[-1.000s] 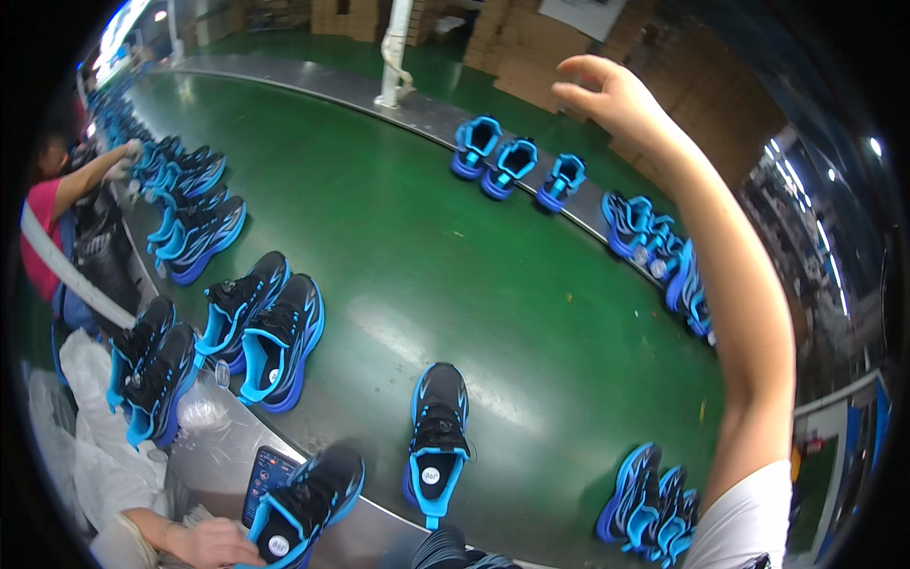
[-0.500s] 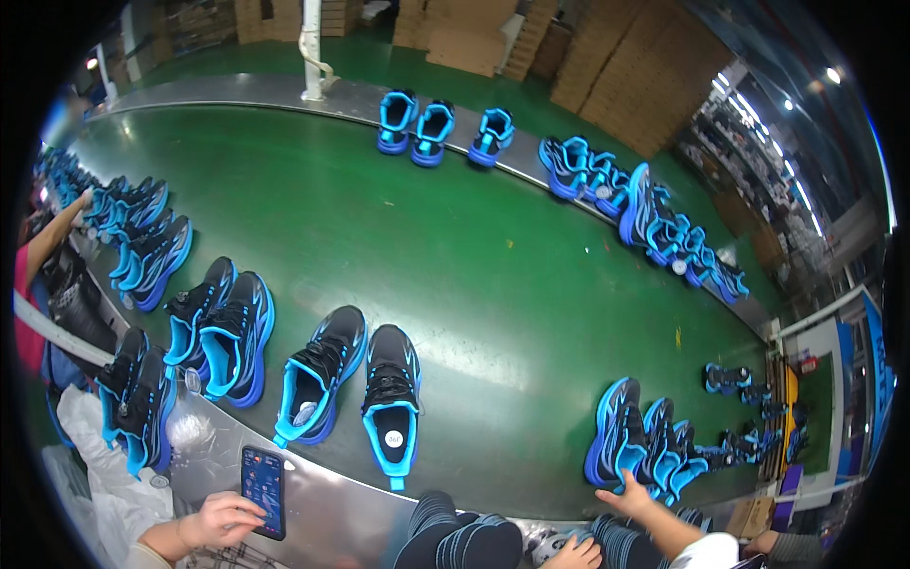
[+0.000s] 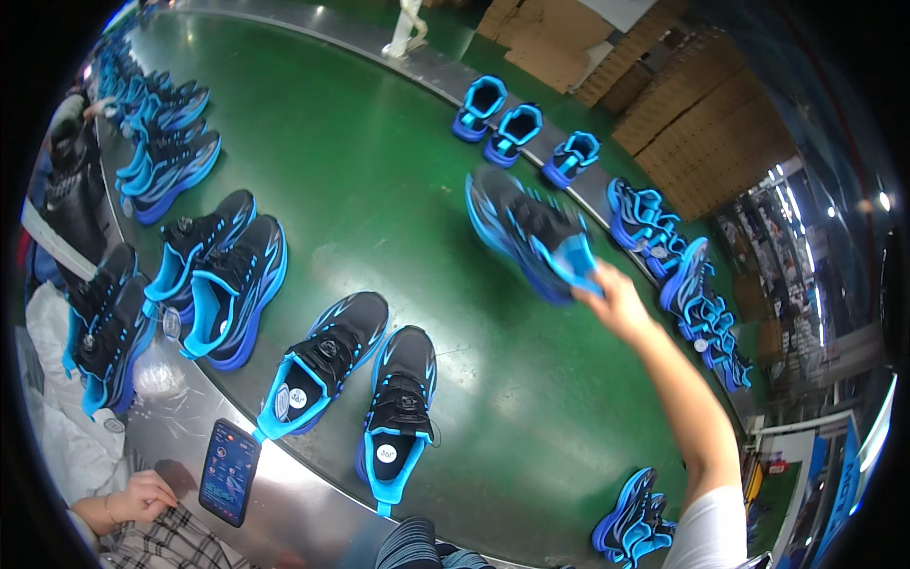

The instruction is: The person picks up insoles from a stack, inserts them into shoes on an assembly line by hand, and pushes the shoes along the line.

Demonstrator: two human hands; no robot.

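Our right hand [image 3: 621, 305], right of centre, pinches a black-and-blue shoe [image 3: 531, 232] by its heel, held above the green belt [image 3: 379, 171]. Our left hand is out of view. Held so thinly (the shoe is blurred), it could slip and knock the pair of shoes [image 3: 365, 389] at lower centre.

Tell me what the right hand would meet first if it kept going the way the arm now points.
The right hand already holds a black and blue shoe by its heel. Further up-left lies bare green belt; probably nothing before the far rim, though depth is unclear.
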